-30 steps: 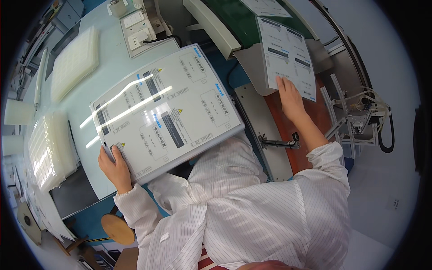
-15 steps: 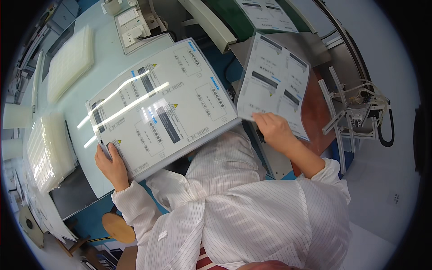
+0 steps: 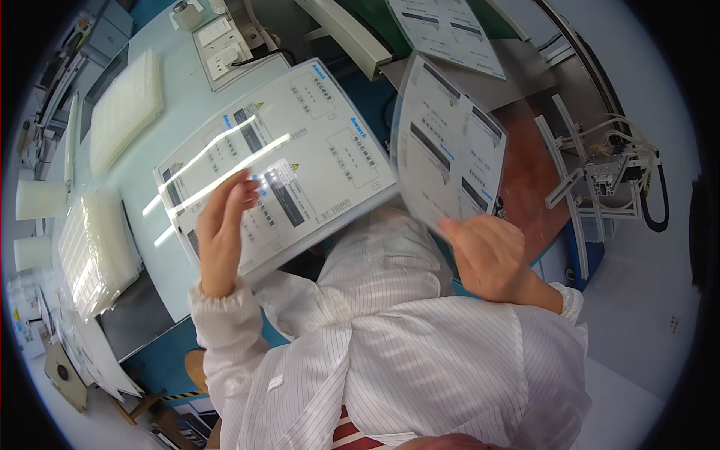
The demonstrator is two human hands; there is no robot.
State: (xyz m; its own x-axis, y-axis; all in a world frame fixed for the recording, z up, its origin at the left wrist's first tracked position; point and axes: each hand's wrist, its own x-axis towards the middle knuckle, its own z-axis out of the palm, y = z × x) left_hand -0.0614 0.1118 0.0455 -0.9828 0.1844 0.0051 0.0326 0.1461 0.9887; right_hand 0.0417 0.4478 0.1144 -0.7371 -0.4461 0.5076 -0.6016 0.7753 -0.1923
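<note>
A stack of printed plastic sheets (image 3: 330, 176), white with black diagrams and blue lettering, lies tilted on the table edge in front of me. Above its near left part hovers my left hand (image 3: 225, 232), fingers loosely curved and holding nothing. On the right, my right hand (image 3: 491, 259) pinches the near corner of a single printed sheet (image 3: 457, 142). This sheet is raised, slightly bent and beside the stack's right edge. Beyond it, another printed sheet (image 3: 450, 37) lies at the end of a green conveyor belt (image 3: 495, 19).
Translucent ribbed trays (image 3: 127, 109) and a plastic-wrapped stack (image 3: 97, 251) occupy the table's left side. A socket panel (image 3: 221, 52) with a plug sits at the back. To the right are a reddish-brown surface (image 3: 529, 187) and a metal fixture with hoses (image 3: 607, 176).
My left hand has risen from the stack's left edge and moved over the sheets. My right hand has come nearer, turning the held sheet more upright. The sheet on the conveyor has slid closer.
</note>
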